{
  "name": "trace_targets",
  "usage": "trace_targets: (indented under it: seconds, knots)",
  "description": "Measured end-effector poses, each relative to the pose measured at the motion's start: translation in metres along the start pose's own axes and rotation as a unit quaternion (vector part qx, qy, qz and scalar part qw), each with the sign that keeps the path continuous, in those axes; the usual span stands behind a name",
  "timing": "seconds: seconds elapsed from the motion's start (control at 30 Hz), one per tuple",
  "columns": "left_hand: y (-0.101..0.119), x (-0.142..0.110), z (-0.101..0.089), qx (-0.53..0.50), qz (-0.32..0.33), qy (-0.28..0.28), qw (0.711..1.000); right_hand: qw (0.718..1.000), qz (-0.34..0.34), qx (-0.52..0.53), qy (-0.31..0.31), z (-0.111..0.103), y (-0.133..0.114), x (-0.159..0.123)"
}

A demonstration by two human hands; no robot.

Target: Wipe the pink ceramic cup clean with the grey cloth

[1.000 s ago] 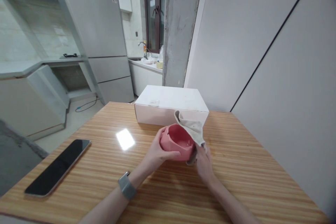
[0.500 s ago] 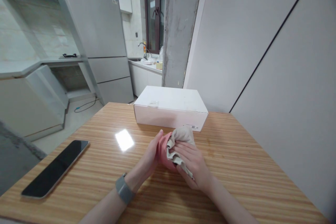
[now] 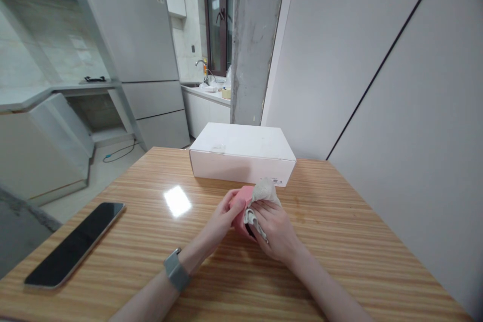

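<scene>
A pink faceted bowl (image 3: 240, 221) is tilted on its side above the wooden table, its opening hidden. My left hand (image 3: 225, 214) grips it from the left, thumb across its near side. A light grey-beige cloth (image 3: 265, 191) is bunched in my right hand (image 3: 274, 227), which presses it against the right side of the bowl. A dark patch shows at the bowl's lower right, beside the cloth. My right fingertips are partly buried in the cloth's folds.
A white cardboard box (image 3: 241, 153) lies on the wooden table (image 3: 339, 241) just behind my hands. At the left edge rests a black-screened phone (image 3: 77, 244). A grey pillar (image 3: 252, 40), a white wall and a fridge (image 3: 132, 30) stand beyond the table.
The bowl has turned from opening upward onto its side. My right hand has moved the cloth from the rim over the bowl's right side. My left thumb has shifted onto the bowl.
</scene>
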State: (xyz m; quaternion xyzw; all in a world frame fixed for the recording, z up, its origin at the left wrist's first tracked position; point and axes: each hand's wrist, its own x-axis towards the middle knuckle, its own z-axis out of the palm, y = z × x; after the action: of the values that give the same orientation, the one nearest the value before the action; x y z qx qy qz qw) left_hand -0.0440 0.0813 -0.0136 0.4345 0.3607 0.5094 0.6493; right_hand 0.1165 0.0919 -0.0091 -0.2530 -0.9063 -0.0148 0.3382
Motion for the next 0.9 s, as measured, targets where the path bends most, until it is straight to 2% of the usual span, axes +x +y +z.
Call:
trace_targets:
  seconds: [0.13,0.27,0.37,0.43,0.57,0.67,0.77,0.9]
  knots:
    - [0.001,-0.002,0.002,-0.064,0.024,-0.022,0.997,0.998,0.025,-0.01,0.05,0.0,0.001,-0.002]
    - [0.004,0.002,-0.003,-0.11,-0.007,-0.029,0.993,0.997,-0.058,-0.031,0.038,-0.005,0.001,-0.004]
    - [0.003,0.006,-0.008,-0.069,-0.048,-0.045,0.995,0.992,-0.124,-0.017,0.007,-0.005,-0.004,-0.001]
    - [0.002,0.009,-0.011,-0.026,-0.048,-0.049,0.997,0.991,-0.132,-0.008,-0.004,-0.003,-0.008,0.001]
    - [0.001,0.013,-0.011,0.065,0.012,0.002,0.998,0.996,-0.085,0.016,-0.021,-0.001,-0.008,0.003]
    - [0.004,0.01,-0.008,0.089,0.022,0.026,0.995,0.998,-0.047,0.023,-0.019,-0.001,-0.004,0.001]
    - [0.006,0.006,-0.005,0.036,0.015,0.008,0.999,0.999,-0.013,0.03,0.003,0.0,0.0,0.0]
    - [0.004,0.002,-0.003,-0.084,0.005,-0.055,0.995,0.997,0.026,0.032,0.058,0.0,0.003,-0.001]
